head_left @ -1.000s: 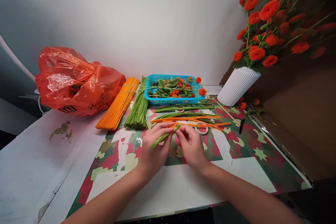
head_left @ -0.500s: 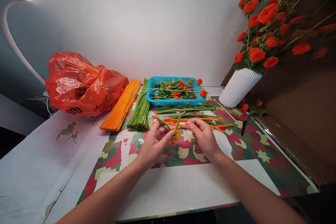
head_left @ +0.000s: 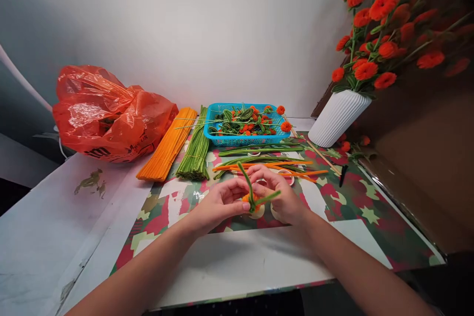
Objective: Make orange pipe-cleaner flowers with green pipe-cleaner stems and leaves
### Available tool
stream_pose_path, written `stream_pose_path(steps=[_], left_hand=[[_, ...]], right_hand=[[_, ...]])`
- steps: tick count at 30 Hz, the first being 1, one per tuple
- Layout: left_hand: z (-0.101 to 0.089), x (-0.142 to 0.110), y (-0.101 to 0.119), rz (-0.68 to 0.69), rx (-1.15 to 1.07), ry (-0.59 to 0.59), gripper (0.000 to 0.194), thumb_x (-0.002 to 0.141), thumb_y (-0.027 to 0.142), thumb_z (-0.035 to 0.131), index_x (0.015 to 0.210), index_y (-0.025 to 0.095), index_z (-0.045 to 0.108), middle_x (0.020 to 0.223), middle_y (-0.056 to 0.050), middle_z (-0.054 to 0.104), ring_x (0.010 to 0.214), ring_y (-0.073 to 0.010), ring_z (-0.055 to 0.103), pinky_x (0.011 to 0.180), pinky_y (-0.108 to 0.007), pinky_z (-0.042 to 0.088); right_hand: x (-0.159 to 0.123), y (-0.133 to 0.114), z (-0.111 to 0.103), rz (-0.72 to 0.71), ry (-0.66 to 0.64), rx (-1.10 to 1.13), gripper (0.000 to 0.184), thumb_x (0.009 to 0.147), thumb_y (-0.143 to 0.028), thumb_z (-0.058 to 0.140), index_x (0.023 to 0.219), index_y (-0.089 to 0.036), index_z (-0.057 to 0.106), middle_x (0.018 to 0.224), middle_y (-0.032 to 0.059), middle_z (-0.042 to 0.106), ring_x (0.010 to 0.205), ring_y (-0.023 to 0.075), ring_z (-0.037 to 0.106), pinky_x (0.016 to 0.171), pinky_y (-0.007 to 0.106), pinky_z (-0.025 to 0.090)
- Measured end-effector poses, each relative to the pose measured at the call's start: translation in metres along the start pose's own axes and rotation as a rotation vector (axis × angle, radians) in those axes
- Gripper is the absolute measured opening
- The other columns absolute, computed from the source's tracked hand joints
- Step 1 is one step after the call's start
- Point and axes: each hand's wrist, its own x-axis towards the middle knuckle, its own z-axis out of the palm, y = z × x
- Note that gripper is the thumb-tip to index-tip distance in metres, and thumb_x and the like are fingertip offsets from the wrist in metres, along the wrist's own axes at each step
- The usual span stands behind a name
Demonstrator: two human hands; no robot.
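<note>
An orange pipe-cleaner flower (head_left: 254, 206) is held low over the middle of the table, with two fuzzy green stem ends spreading from its base, one upward and one to the right. My left hand (head_left: 224, 203) pinches it from the left between thumb and fingers. From the right, my right hand (head_left: 283, 197) closes on the same flower, thumb against its far side and partly behind the green stem. Loose orange pipe cleaners (head_left: 307, 174) and loose green pipe cleaners (head_left: 274, 150) lie just beyond my fingers.
A blue basket (head_left: 242, 141) of finished flowers stands at the back, beside bundles of green (head_left: 194, 158) and orange pipe cleaners (head_left: 166, 150). An orange plastic bag (head_left: 114, 113) sits left. A white vase (head_left: 338, 118) of flowers and a black-ended stick (head_left: 343, 176) are right.
My right hand has moved left and now touches the flower. The flower has turned, so one green end leans right. The view has shifted slightly.
</note>
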Motion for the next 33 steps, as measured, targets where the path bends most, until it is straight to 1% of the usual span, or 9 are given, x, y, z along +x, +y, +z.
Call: stream_pose_path(steps=[4,6,10,13,18,22,26,29,33], left_hand=[[0.0,0.001,-0.003,-0.014,-0.02,0.037,0.018,0.077,0.021,0.072,0.092,0.017,0.063,0.093,-0.004,0.064,0.087,-0.0147,0.06,0.075,-0.024,0.048],[0.002,0.002,-0.003,-0.036,-0.045,0.046,0.019,0.078,0.023,0.071,0.094,0.017,0.063,0.094,-0.004,0.063,0.085,-0.0142,0.06,0.072,-0.024,0.049],[0.005,0.001,0.0,-0.081,-0.1,0.081,0.019,0.077,0.029,0.071,0.091,0.017,0.065,0.089,-0.002,0.06,0.071,-0.0116,0.06,0.057,-0.021,0.051],[0.006,-0.001,0.004,-0.139,-0.136,0.052,0.027,0.075,0.034,0.073,0.095,0.016,0.066,0.089,-0.004,0.062,0.07,-0.0135,0.063,0.056,-0.023,0.054],[0.006,-0.002,0.004,-0.214,-0.18,0.017,0.026,0.074,0.029,0.075,0.093,0.016,0.064,0.075,-0.004,0.067,0.058,-0.0132,0.067,0.054,-0.021,0.054],[0.004,0.001,0.004,-0.159,-0.264,0.084,0.021,0.071,0.024,0.075,0.084,0.016,0.06,0.073,-0.002,0.067,0.056,-0.0113,0.067,0.049,-0.016,0.052],[0.003,0.001,0.006,-0.146,-0.34,0.102,0.022,0.07,0.023,0.075,0.08,0.018,0.055,0.069,0.001,0.066,0.056,-0.0105,0.067,0.046,-0.013,0.05],[0.006,-0.001,0.007,-0.123,-0.218,0.079,0.02,0.075,0.027,0.071,0.084,0.018,0.056,0.076,-0.001,0.066,0.06,-0.013,0.068,0.051,-0.019,0.054],[0.011,-0.005,0.005,0.041,0.102,0.123,0.022,0.073,0.026,0.074,0.085,0.017,0.057,0.084,-0.002,0.062,0.07,-0.0145,0.065,0.061,-0.025,0.056]], right_hand=[[-0.002,-0.006,0.0,-0.033,-0.127,-0.059,0.022,0.088,-0.041,0.055,0.097,-0.027,0.07,0.109,0.0047,0.054,0.113,0.021,0.049,0.101,0.036,0.037],[-0.003,-0.007,0.0,-0.063,-0.167,-0.068,0.025,0.089,-0.043,0.054,0.096,-0.027,0.07,0.111,0.005,0.054,0.114,0.0218,0.048,0.101,0.037,0.037],[-0.004,-0.006,-0.001,-0.125,-0.027,-0.142,0.022,0.086,-0.043,0.06,0.084,-0.025,0.072,0.103,0.0043,0.055,0.103,0.0205,0.052,0.095,0.037,0.04],[-0.005,-0.005,0.0,-0.186,0.089,-0.217,0.018,0.084,-0.041,0.063,0.08,-0.026,0.073,0.092,0.0029,0.058,0.092,0.0186,0.055,0.088,0.035,0.042],[-0.008,-0.008,0.004,-0.245,0.143,-0.312,0.015,0.084,-0.037,0.064,0.08,-0.026,0.074,0.087,0.0036,0.064,0.086,0.019,0.057,0.081,0.036,0.046],[-0.01,-0.006,0.005,-0.275,0.185,-0.278,0.012,0.083,-0.035,0.066,0.081,-0.027,0.074,0.086,0.0035,0.066,0.087,0.0193,0.059,0.081,0.036,0.046],[-0.01,-0.005,0.007,-0.221,0.218,-0.259,0.013,0.082,-0.034,0.066,0.078,-0.024,0.072,0.084,0.0035,0.064,0.084,0.0187,0.059,0.079,0.034,0.047],[-0.011,-0.006,0.01,-0.208,0.242,-0.266,0.015,0.082,-0.035,0.066,0.076,-0.023,0.071,0.083,0.0032,0.064,0.084,0.0185,0.059,0.078,0.033,0.047],[-0.013,-0.006,0.012,-0.234,0.284,-0.38,0.012,0.081,-0.032,0.068,0.075,-0.023,0.071,0.077,0.0026,0.064,0.08,0.0188,0.058,0.076,0.033,0.046]])
